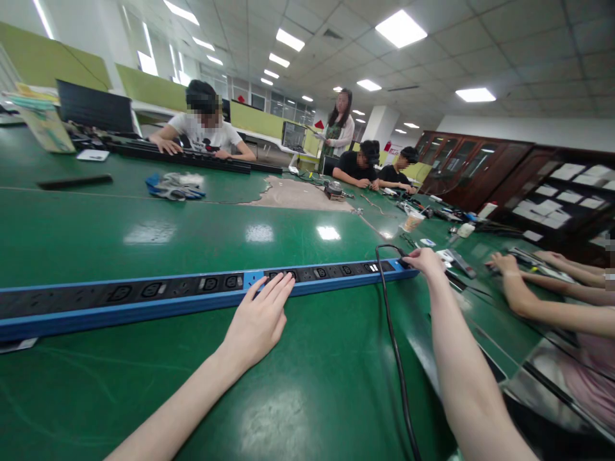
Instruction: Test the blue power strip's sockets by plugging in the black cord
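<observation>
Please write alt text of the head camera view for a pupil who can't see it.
The left hand rests on a long blue power strip on a green table, while the right hand holds the end of a black cable at the strip's right end. Across the table sits a person in a white shirt.

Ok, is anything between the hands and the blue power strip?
Nothing visible: the left hand lies on the blue power strip; the right hand holds the end of the black cable at the strip's right end. That cable crosses the strip between the hands, blocking neither.
</observation>
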Tool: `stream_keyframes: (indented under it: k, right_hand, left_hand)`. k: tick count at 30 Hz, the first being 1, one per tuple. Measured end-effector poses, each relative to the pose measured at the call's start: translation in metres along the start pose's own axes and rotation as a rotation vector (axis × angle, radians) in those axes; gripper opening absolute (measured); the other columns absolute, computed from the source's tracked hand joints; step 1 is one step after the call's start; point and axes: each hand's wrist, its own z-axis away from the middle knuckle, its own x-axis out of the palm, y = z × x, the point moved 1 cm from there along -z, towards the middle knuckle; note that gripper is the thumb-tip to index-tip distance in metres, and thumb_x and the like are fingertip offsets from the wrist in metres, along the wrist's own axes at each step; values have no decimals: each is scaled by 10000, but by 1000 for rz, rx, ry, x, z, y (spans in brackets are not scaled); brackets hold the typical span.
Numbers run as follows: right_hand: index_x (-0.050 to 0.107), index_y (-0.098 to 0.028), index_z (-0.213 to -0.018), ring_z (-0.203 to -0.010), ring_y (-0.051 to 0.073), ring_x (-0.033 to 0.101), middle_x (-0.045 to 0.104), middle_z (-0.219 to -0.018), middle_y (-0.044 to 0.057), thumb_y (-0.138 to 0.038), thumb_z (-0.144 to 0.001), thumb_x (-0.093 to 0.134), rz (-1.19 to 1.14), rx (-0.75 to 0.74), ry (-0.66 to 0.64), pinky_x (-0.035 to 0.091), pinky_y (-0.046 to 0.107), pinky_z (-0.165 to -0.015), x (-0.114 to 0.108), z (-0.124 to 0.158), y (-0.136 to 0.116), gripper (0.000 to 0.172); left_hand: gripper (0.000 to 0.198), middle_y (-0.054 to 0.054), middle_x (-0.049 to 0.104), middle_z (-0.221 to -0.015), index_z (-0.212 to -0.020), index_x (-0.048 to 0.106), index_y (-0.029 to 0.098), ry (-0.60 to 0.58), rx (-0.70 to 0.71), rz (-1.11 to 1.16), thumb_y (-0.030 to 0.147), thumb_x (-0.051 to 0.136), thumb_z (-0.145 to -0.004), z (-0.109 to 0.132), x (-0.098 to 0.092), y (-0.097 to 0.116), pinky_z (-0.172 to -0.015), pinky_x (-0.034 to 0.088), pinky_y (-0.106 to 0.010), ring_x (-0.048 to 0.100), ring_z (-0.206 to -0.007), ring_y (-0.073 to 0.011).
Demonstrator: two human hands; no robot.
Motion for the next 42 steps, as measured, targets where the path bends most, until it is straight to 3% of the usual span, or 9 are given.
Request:
stream_keyframes:
  k: [3, 10, 16, 25, 29, 34, 42]
  right_hand:
    - [801, -245, -1035, -915, 297, 751, 806, -1043, 119, -595, -788, 762, -19, 77, -1, 570, 401, -798, 16, -3, 12, 430]
    - [822, -254, -1096, -996, 342, 743, 805, -1079, 138, -662, -822, 684, 63, -1, 57, 548, 426, -822, 25, -10, 17, 511]
    - [822, -217, -1042, -930, 313, 745, 802, -910, 130, -593, -872, 653, 104, -80, 31, 530, 377, -775, 20, -12, 15, 447]
    - [807, -209, -1040, -901, 318, 743, 751, -712, 103, -561, -931, 610, 154, -70, -12, 513, 381, -800, 20, -10, 5, 419]
    - [794, -200, -1056, -942, 319, 733, 790, -888, 145, -562, -956, 589, 209, -113, 37, 506, 379, -807, 17, -4, 6, 427]
    - [770, -204, -1053, -941, 295, 729, 797, -1009, 134, -557, -976, 572, 244, -212, 0, 493, 363, -805, 12, -4, 13, 411]
    - [737, -182, -1145, -1052, 339, 726, 775, -1121, 194, -551, -1022, 513, 285, -157, 57, 505, 401, -860, 17, 5, 1, 449]
  left_hand:
    - [690, -68, 440, -1695, -1647, 432, 188, -5, -1, 1, 152, 497, -961, -1, -1, 1, -1318, 301, -503, 442, -1558, -260]
    - [680, -64, 438, -1697, -1643, 440, 195, -13, -7, -10, 149, 495, -966, -1, -2, 2, -1322, 296, -496, 432, -1565, -250]
    - [685, -65, 434, -1698, -1649, 432, 202, -10, 5, -19, 138, 479, -969, -1, 0, 0, -1319, 301, -499, 436, -1562, -247]
    - [696, -70, 437, -1695, -1653, 426, 196, -9, 10, -19, 133, 477, -961, -2, 0, 0, -1310, 316, -503, 435, -1563, -254]
    - [699, -74, 439, -1693, -1654, 425, 203, -2, 18, -21, 132, 475, -961, -2, -1, 0, -1305, 320, -513, 439, -1561, -260]
    - [709, -61, 442, -1692, -1660, 423, 221, 3, 19, -14, 149, 498, -958, 0, -2, -1, -1314, 315, -492, 446, -1557, -258]
    - [729, -75, 431, -1698, -1674, 390, 207, 4, 21, -15, 144, 481, -954, -2, 0, 1, -1310, 316, -514, 438, -1562, -266]
